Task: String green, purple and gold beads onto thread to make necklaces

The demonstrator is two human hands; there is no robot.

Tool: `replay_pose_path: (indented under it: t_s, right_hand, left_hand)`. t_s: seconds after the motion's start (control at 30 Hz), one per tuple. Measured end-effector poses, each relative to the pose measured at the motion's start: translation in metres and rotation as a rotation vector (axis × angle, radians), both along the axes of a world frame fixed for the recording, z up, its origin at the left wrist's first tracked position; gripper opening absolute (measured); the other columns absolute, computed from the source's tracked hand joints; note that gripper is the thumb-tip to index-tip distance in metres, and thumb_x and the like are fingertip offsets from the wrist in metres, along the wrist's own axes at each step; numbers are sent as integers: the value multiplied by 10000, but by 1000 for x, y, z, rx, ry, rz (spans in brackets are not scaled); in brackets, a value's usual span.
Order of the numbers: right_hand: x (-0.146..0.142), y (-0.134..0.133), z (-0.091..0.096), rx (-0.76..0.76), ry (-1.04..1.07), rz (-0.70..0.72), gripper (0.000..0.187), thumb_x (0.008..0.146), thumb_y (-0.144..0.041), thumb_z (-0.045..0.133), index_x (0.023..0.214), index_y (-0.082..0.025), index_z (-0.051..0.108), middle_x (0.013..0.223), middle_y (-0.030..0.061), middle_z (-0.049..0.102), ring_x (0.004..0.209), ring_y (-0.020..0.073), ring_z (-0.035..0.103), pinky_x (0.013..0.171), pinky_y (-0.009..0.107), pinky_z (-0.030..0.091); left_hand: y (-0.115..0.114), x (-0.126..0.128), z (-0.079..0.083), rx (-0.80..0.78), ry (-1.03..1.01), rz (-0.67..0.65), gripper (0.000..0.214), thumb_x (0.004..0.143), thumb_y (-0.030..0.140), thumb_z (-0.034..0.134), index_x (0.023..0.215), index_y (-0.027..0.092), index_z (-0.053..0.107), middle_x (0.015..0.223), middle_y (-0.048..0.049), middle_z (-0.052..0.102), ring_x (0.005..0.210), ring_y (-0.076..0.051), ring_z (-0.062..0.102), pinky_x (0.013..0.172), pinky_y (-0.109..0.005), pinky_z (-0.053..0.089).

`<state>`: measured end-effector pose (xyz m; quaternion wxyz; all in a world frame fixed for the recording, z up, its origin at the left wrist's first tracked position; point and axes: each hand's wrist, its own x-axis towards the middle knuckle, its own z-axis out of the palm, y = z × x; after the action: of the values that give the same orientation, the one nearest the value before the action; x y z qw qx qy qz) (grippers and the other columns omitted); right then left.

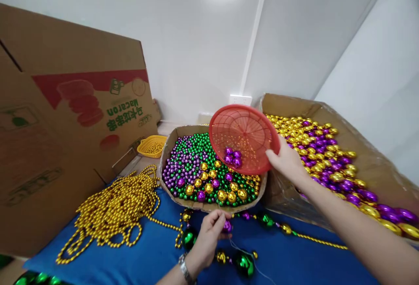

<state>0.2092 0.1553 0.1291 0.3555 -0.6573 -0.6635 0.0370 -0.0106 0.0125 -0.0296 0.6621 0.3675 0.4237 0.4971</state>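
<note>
My right hand [285, 159] grips the rim of a red plastic basket [242, 115], tilted over a cardboard tray of beads [186, 149]. A few shiny purple balls [232, 157] lie in the low side of the basket. Larger gold and purple balls rest on the small green and purple beads below. With thumb and fingers pinched, my left hand [209, 235] holds a beaded string; a purple ball [227, 226] shows at its fingertips. Thin clear thread [242, 250] trails from it. Big green balls [244, 263] and gold balls hang along the strand on the blue cloth [281, 259].
A pile of gold bead chains [114, 211] lies at left, before a large cardboard box [81, 145]. A small yellow basket [152, 146] stands behind it. At right, an open carton [294, 101] holds gold and purple beads. A wall [190, 49] rises behind.
</note>
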Motion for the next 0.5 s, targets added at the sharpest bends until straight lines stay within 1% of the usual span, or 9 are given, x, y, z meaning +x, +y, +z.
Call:
replay_pose_path:
  t_s: [0.13,0.23,0.33,0.4,0.43,0.5]
  right_hand:
    - [-11,-6,7,22,-88,3,614,737,-239,510,1341,-189,410,1110,98,636,946,282,608,817,374,460]
    - [-12,-8,9,62,-164,-24,597,764,-246,493,1349,-188,392,1142,98,620,957,282,606,815,382,463]
    - [-9,-10,14,79,-179,-38,581,776,-243,487,1346,-183,394,1188,114,595,990,298,594,813,393,459]
    - [0,-12,21,74,-134,-61,588,770,-225,504,1347,-198,395,1190,108,594,1006,300,588,824,389,449]
    - [8,-14,24,67,-84,-97,593,765,-220,522,1345,-211,398,1170,100,604,1003,295,588,832,383,442]
    - [32,-18,32,49,34,-220,592,769,-236,558,1340,-219,401,1104,98,625,986,290,586,840,382,429]
  left_hand:
    - [0,0,1,4,-4,0,386,762,527,604,893,169,667,870,-53,534,829,-188,492,684,-311,515]
    - [1,0,1,7,-1,-2,388,766,524,601,896,165,666,871,-57,530,834,-188,484,683,-305,515]
    - [1,-1,1,6,7,6,389,766,527,599,895,167,668,889,-60,533,843,-188,481,683,-298,515]
    - [2,-1,0,9,16,11,386,768,525,598,897,168,669,914,-64,538,849,-189,481,680,-300,518]
    - [2,-1,-1,12,22,9,384,771,523,595,898,168,669,923,-66,541,850,-189,482,679,-304,520]
    - [2,-1,-1,18,31,3,386,780,526,582,899,169,670,928,-67,549,850,-190,489,680,-311,524]
